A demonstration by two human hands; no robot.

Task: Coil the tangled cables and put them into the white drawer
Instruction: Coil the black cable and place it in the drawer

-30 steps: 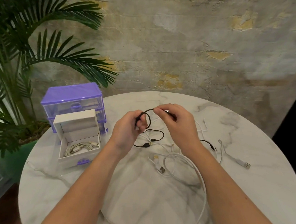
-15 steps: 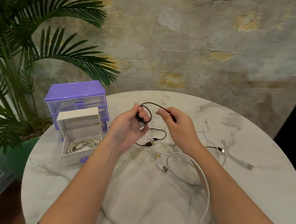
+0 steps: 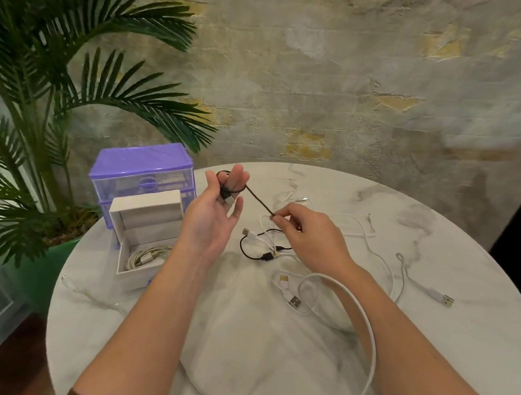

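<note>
The left hand (image 3: 214, 222) has the black cable (image 3: 257, 200) looped round its straight fingers, thumb pinning it; the right hand (image 3: 307, 234) pinches it, right of the white drawer (image 3: 134, 276).

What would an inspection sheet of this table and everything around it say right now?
Surface: round marble table.
Job's things: white drawer open, holding a coiled white cable.
Clutter: purple drawer unit behind it.
Grippers: left hand has the black cable looped round its fingers; right hand pinches it.
Cables: loose white cables tangled on the table.
Surroundings: palm plant, weathered wall.
</note>
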